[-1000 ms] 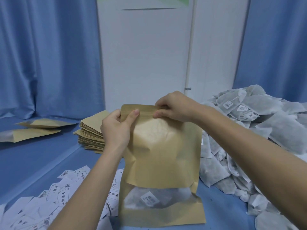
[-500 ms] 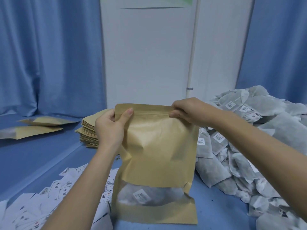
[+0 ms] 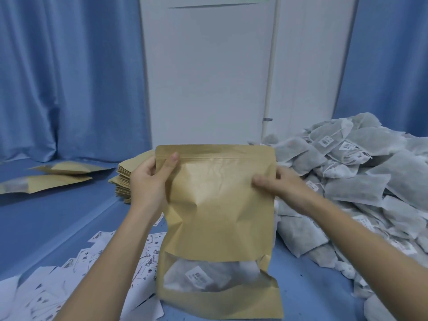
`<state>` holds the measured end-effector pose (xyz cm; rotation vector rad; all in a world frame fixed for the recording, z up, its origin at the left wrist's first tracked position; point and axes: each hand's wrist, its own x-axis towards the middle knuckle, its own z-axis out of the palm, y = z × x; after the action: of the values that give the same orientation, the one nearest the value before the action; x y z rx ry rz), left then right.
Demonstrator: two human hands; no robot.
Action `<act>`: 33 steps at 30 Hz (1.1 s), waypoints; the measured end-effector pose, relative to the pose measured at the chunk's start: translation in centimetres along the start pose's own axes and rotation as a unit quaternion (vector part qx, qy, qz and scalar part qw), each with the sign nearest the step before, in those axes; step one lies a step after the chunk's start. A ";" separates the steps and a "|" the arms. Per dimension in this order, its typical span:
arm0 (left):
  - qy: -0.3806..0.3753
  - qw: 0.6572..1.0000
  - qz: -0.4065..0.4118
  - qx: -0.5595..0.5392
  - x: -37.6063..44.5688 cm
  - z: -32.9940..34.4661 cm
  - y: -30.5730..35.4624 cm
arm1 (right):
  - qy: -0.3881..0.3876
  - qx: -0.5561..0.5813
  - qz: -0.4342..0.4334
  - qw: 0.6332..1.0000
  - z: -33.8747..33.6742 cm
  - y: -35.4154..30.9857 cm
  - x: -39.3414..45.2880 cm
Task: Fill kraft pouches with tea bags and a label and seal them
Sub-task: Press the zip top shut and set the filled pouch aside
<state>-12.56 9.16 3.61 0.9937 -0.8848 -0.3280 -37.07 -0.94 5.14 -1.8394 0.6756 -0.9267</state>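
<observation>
A person holds a kraft pouch upright in front of them, its base resting on a blue table. Through the clear window low on the pouch, tea bags with a printed tag can be seen inside, so filling looks done. The zip strip near the top edge lies flat and appears pressed closed along its width, so sealing seems finished or nearly so; whether a label is inside cannot be told.

The left hand grips the pouch's upper left edge, thumb on the front near the zip line. The right hand pinches the right edge a little lower, fingers curled behind.

To the right lies a big heap of tea bags. Loose labels are scattered lower left. A stack of empty pouches sits behind the left hand, and two filled pouches lie far left.
</observation>
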 end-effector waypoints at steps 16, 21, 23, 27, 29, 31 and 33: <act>-0.203 0.940 -0.272 -0.008 -1.9 -2.5 -1.8 | 0.039 0.340 0.142 0.929 5.3 4.8 -2.2; -0.188 0.902 -0.365 -0.131 -0.9 -5.3 -1.4 | 0.026 0.327 0.188 0.926 6.5 5.2 -2.0; -0.150 0.890 -0.362 -0.232 -0.8 -6.9 -1.6 | 0.033 0.366 0.192 0.910 7.8 5.2 -1.6; -0.089 0.883 -0.318 -0.334 -1.5 -8.5 -3.2 | 0.024 0.451 0.170 0.876 13.3 3.3 1.9; -0.045 0.867 -0.347 -0.354 -1.1 -8.9 -3.6 | 0.048 0.439 0.164 0.882 17.9 0.4 6.7; 0.008 0.870 -0.355 -0.343 0.3 -9.2 -3.5 | -0.011 0.444 0.170 0.880 23.7 -4.0 12.6; 0.049 0.878 -0.340 -0.333 2.4 -9.7 -3.1 | -0.111 0.430 0.219 0.869 28.8 -7.7 17.5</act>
<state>-3.19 11.73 -0.16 0.6244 -0.2454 -1.0942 -3.04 3.01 9.57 -0.9112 0.3994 -0.5516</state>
